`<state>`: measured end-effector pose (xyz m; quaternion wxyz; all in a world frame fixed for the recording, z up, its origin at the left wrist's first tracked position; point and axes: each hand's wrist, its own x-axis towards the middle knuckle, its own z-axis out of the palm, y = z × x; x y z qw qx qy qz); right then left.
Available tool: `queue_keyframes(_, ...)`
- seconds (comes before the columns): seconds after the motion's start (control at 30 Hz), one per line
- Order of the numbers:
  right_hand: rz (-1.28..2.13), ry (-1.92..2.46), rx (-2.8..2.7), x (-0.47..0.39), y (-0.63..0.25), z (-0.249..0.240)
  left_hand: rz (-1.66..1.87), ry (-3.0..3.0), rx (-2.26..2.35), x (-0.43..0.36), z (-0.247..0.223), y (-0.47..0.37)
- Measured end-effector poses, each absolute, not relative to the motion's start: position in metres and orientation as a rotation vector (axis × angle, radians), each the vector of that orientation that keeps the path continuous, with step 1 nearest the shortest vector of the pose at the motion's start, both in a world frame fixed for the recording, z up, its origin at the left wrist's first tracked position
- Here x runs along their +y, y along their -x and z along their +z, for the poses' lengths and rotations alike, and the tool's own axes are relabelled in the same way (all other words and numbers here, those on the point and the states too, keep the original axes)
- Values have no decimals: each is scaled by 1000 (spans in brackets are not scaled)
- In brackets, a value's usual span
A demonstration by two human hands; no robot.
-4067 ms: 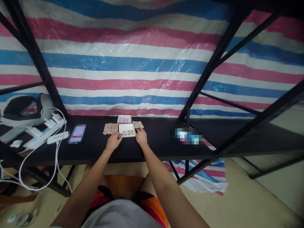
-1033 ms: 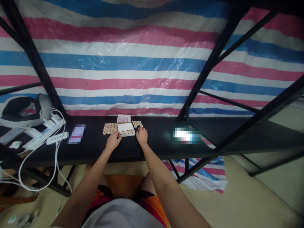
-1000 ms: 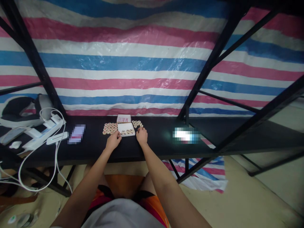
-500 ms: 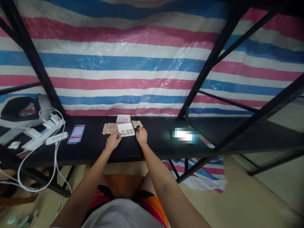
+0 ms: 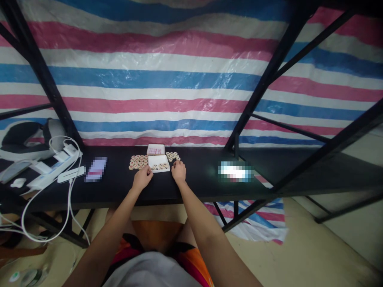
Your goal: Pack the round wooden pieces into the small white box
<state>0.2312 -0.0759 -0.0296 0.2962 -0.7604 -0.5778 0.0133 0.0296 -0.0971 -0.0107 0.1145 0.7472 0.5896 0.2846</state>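
My left hand (image 5: 142,177) rests on the black desk with its fingers curled, by the front left corner of a white box (image 5: 157,161). Along the front of that open box lie several round Chinese chess pieces (image 5: 159,166). My right hand (image 5: 178,172) is closed just right of the box, its fingertips close to a loose group of dark-marked pieces (image 5: 172,156). What either hand holds, if anything, is too small to make out. Left of the box, red-marked pieces (image 5: 138,162) lie in rows. Behind it stands the white lid (image 5: 156,149) with pinkish print inside.
A blurred-out phone (image 5: 96,169) lies to the left, beside a power strip (image 5: 54,169) with white cables and a neck pillow (image 5: 30,137). Farther right glows a bright blurred screen (image 5: 235,171). Black metal posts (image 5: 254,93) frame the desk (image 5: 197,181) before a striped sheet.
The view has shifted very slightly. Both hands, the box and the pieces stay in place.
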Motion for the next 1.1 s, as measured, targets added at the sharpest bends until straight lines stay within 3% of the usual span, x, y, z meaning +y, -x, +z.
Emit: queue_keyframes(1.1, 157, 1805, -1581, -78, -238, -35, 770, -2165, 1785, -96, -9, -33)
